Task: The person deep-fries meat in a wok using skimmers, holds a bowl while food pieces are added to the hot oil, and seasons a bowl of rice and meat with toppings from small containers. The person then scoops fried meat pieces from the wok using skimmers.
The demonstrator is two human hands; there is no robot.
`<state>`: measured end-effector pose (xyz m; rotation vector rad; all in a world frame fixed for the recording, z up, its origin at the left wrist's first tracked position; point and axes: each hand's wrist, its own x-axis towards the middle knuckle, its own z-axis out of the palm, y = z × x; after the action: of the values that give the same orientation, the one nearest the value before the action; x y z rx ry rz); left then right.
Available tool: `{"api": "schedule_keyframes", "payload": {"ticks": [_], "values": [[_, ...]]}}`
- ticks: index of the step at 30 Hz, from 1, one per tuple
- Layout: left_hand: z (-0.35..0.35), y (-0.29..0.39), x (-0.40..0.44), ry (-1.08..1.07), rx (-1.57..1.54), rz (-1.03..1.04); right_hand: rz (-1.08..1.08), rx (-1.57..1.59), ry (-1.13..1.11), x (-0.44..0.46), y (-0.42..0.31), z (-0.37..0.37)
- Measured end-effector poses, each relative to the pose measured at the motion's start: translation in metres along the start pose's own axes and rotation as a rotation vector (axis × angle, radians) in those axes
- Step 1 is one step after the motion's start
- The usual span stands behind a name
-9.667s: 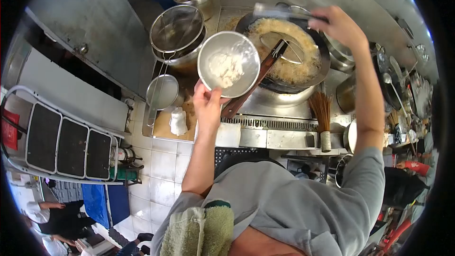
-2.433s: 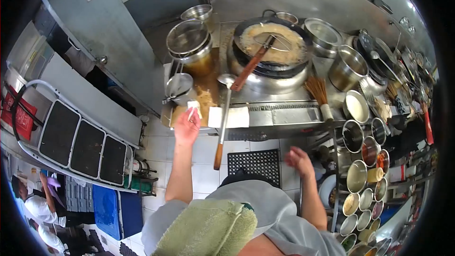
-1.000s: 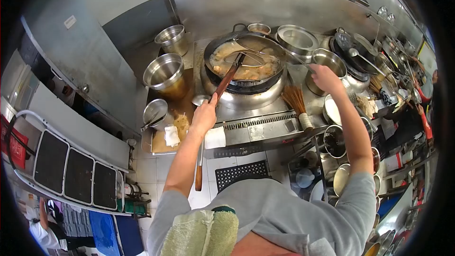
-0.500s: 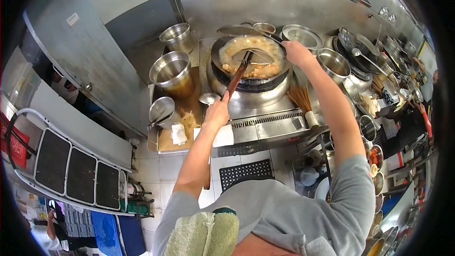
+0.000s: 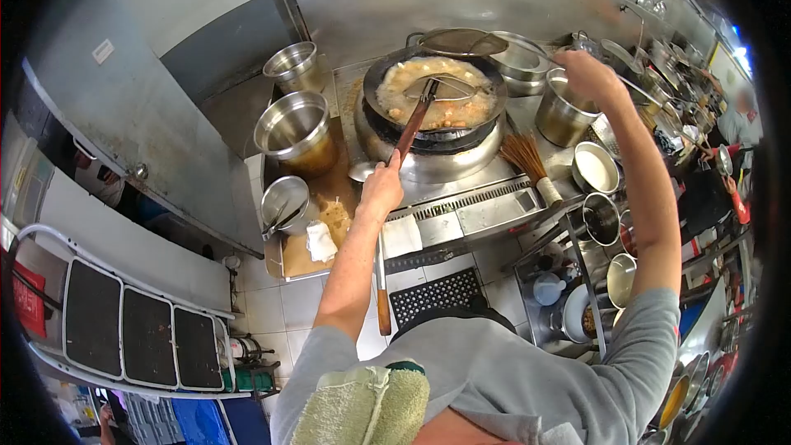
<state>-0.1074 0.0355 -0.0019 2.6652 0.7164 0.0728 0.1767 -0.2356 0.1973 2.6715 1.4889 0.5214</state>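
My left hand (image 5: 381,189) is closed around the wooden handle (image 5: 414,128) of a wire skimmer. Its looped head (image 5: 450,88) rests in the bubbling oil of a large wok (image 5: 373,103), among several pale golden fried pieces (image 5: 449,119). My right hand (image 5: 587,78) grips the thin metal handle of a round, flat mesh strainer (image 5: 461,41). That strainer hangs over the far rim of the wok, tilted, and I see no food on it. Below my left hand a ladle with a wooden-ended handle (image 5: 383,305) sticks out past the counter edge.
Deep metal pots (image 5: 292,128) stand left of the wok, another pot (image 5: 567,111) to its right. A bamboo brush (image 5: 527,161) and a bowl of white liquid (image 5: 595,169) lie at the right. A folded stepladder (image 5: 91,313) is at lower left; other people are far right.
My right hand has moved right, drawing the mesh strainer toward the wok's far right rim. My left hand still holds the skimmer in the oil. The camera view has shifted slightly.
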Motion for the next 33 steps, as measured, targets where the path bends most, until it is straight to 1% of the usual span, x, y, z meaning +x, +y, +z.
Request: {"api": "schedule_keyframes", "payload": {"ticks": [3, 5, 7, 11, 13, 14, 15, 17, 19, 21, 22, 23, 25, 27, 28, 29, 31, 33], "values": [[-0.001, 0.011, -0.015, 0.018, 0.046, 0.002, 0.095, 0.101, -0.037, 0.006, -0.004, 0.038], [0.004, 0.014, -0.020, 0.027, 0.029, -0.003, 0.169, 0.102, -0.143, 0.021, -0.021, 0.067], [0.006, 0.015, -0.022, 0.052, 0.035, -0.014, 0.209, 0.197, -0.088, 0.044, -0.018, 0.121], [0.011, 0.008, -0.020, 0.052, 0.017, -0.021, 0.198, 0.220, -0.059, 0.049, -0.031, 0.095], [0.016, 0.007, -0.018, 0.070, 0.016, -0.032, 0.176, 0.259, 0.035, 0.050, -0.025, 0.084], [0.019, 0.008, -0.017, 0.082, 0.017, -0.029, 0.113, 0.260, 0.051, 0.046, -0.024, 0.075], [0.021, 0.010, -0.017, 0.085, 0.017, -0.044, 0.099, 0.266, 0.049, 0.049, -0.023, 0.077], [0.025, 0.016, -0.015, 0.062, 0.059, -0.051, 0.016, 0.289, 0.146, 0.051, -0.016, 0.080], [0.026, 0.019, -0.013, 0.070, 0.067, -0.043, 0.009, 0.285, 0.127, 0.050, -0.024, 0.085], [0.022, 0.024, -0.011, 0.021, 0.045, -0.068, -0.005, 0.259, 0.097, 0.053, -0.035, 0.086], [0.022, 0.024, -0.009, 0.026, 0.049, -0.067, 0.065, 0.255, 0.009, 0.055, -0.041, 0.085], [0.024, 0.023, -0.007, 0.027, 0.048, -0.065, 0.064, 0.257, 0.014, 0.055, -0.043, 0.082], [0.021, 0.023, -0.007, 0.031, 0.050, -0.067, -0.020, 0.273, -0.019, 0.054, -0.048, 0.071], [0.017, 0.024, -0.010, -0.007, 0.026, -0.089, -0.039, 0.260, 0.002, 0.045, -0.053, 0.056], [0.015, 0.026, -0.013, 0.011, 0.044, -0.090, -0.055, 0.241, 0.020, 0.043, -0.055, 0.047], [0.017, 0.026, -0.013, 0.014, 0.043, -0.093, -0.060, 0.241, 0.022, 0.047, -0.058, 0.042], [0.021, 0.025, -0.013, 0.041, 0.046, -0.061, -0.016, 0.189, -0.050, 0.053, -0.064, 0.037], [0.022, 0.026, -0.013, 0.042, 0.038, -0.068, -0.041, 0.153, -0.031, 0.078, -0.063, 0.067]]}}
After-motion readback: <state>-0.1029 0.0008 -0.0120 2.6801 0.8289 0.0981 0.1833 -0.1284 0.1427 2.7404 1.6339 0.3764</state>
